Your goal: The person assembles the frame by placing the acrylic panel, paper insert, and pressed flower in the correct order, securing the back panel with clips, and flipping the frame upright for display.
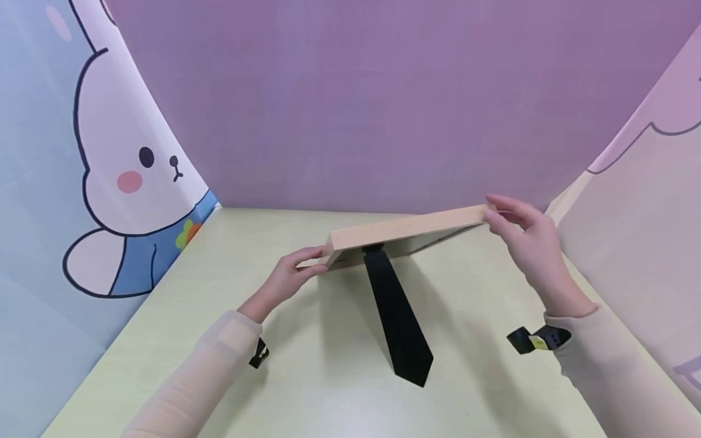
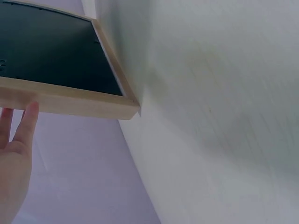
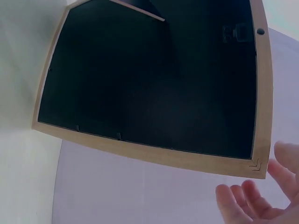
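Observation:
A picture frame point(image 1: 408, 228) with a pale wooden border stands tilted on the table, its back towards me. From that back a black easel leg point(image 1: 398, 316) slopes down towards me. My left hand point(image 1: 287, 277) pinches the left side; the left wrist view shows its thumb point(image 2: 29, 119) on the wooden edge. At the upper right corner is my right hand point(image 1: 528, 243), fingers spread loosely around it. In the right wrist view its fingertips point(image 3: 250, 193) lie beside the corner, with the thumb off the dark backing point(image 3: 154, 88). The frame's front is hidden.
The pale table point(image 1: 350, 395) runs back to a purple wall panel point(image 1: 350, 103). A side panel with a cartoon rabbit point(image 1: 126, 146) closes the left, and a pale pink panel point(image 1: 641, 225) the right. Dark straps point(image 1: 539, 339) are worn on both wrists.

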The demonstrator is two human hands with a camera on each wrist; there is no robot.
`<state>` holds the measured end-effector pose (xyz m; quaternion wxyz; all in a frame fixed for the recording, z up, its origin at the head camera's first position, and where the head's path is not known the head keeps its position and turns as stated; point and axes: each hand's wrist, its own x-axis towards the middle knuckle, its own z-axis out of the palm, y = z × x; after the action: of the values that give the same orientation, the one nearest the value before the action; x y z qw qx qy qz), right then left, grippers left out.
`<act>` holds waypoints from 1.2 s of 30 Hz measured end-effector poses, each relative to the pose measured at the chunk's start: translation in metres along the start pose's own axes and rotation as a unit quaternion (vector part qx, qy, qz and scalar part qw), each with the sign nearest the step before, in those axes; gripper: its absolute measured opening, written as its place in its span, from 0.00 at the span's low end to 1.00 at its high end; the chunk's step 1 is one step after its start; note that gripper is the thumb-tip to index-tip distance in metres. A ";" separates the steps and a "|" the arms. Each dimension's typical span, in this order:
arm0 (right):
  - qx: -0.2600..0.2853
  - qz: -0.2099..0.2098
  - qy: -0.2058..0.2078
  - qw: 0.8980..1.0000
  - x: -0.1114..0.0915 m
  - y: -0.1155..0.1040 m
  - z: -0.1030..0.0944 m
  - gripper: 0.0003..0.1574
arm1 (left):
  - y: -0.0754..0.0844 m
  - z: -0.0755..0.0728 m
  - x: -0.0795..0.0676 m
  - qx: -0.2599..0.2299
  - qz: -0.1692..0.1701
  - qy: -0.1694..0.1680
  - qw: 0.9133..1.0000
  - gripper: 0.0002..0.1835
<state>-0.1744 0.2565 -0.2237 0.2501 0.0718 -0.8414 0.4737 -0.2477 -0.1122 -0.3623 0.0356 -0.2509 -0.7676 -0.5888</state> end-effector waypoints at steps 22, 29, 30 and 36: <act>0.124 0.025 -0.041 0.991 0.018 0.007 -0.003 0.20 | 0.015 0.010 -0.009 -0.015 0.038 0.022 0.999 0.17; 0.188 0.029 -0.055 0.980 0.031 0.013 -0.003 0.16 | 0.025 0.018 -0.014 -0.011 0.060 0.024 0.998 0.15; 0.197 0.030 -0.056 0.978 0.032 0.014 -0.003 0.16 | 0.026 0.019 -0.015 -0.010 0.065 0.024 0.998 0.15; 0.239 0.036 -0.054 0.969 0.043 0.020 -0.002 0.15 | 0.034 0.029 -0.023 0.010 0.110 0.026 0.994 0.15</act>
<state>-0.2180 0.2744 -0.2168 0.1626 0.1250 -0.7180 0.6652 -0.2065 -0.0871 -0.3493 0.1228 -0.3183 -0.7399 -0.5798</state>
